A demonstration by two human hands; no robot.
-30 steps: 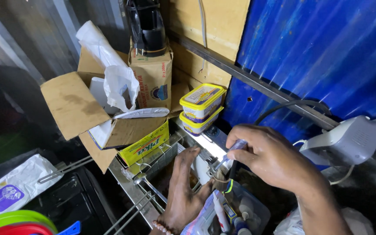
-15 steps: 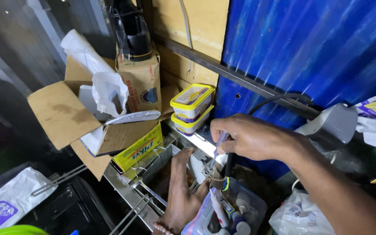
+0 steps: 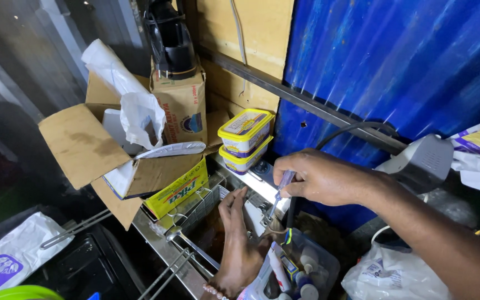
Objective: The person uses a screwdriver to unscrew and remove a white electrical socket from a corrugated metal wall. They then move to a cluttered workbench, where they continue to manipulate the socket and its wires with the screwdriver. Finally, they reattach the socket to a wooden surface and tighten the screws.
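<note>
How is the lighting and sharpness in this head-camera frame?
Head view: glare streaks the blue corrugated metal wall; the left side sinks into deep shadow; the right hand and stacked yellow-lidded plastic tubs are sharp; edges bow from wide-angle distortion.

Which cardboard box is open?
The left box, flaps splayed, white plastic bags inside. The upright box behind it is closed, a black appliance on top.

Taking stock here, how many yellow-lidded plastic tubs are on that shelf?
2: one yellow-lidded tub sits stacked on the other tub, beside the blue wall. More may be hidden.
</note>
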